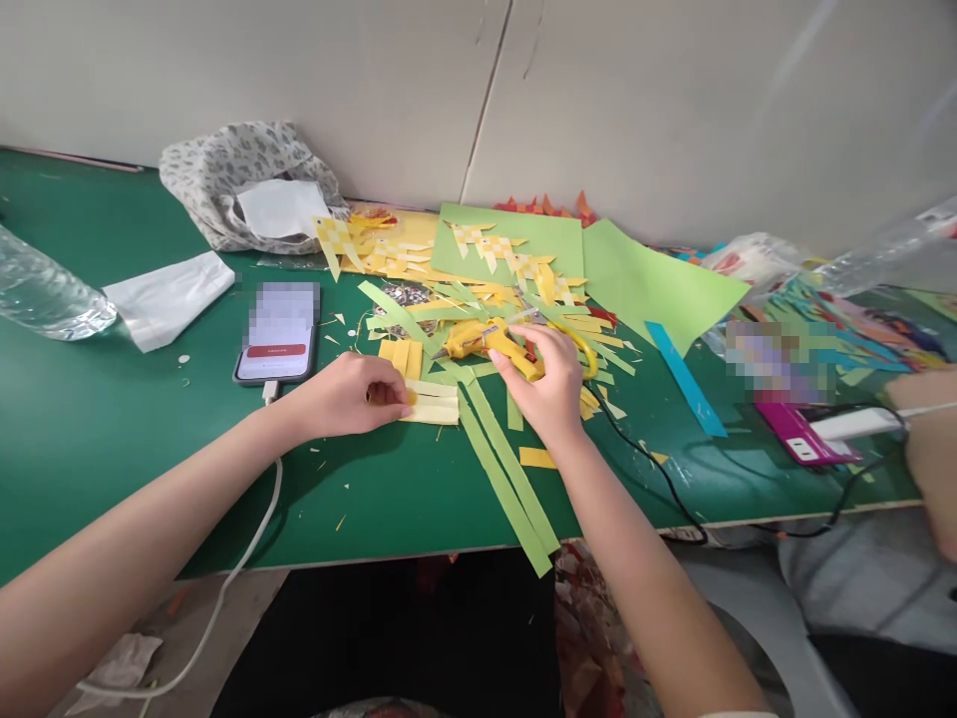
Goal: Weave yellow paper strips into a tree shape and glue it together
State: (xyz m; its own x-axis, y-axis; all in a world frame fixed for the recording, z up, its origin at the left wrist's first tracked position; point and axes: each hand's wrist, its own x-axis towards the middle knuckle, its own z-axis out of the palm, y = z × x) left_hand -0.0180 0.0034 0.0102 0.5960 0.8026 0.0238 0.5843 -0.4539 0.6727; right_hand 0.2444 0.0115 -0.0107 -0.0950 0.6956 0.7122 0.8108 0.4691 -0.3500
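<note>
My left hand [366, 392] pinches the left end of pale yellow paper strips [438, 407] just above the green table, its fingertips pressed together. Behind them lie darker yellow folded strips [402, 357]. A yellow hot glue gun [478, 337] rests on the heap of paper strips, its nozzle pointing left. Around its handle curls my right hand [551, 377], thumb on the near side and fingers on the far side. Long light green paper strips [508, 469] run from the heap to the table's front edge.
A phone [276, 334] with a white cable lies left. Behind are a patterned cloth bag [224, 184], woven yellow paper fish shapes [515, 261] and green paper sheets [658, 284]. A blue strip [686, 379], a magenta power bank [799, 434] and a black cord [658, 479] lie right.
</note>
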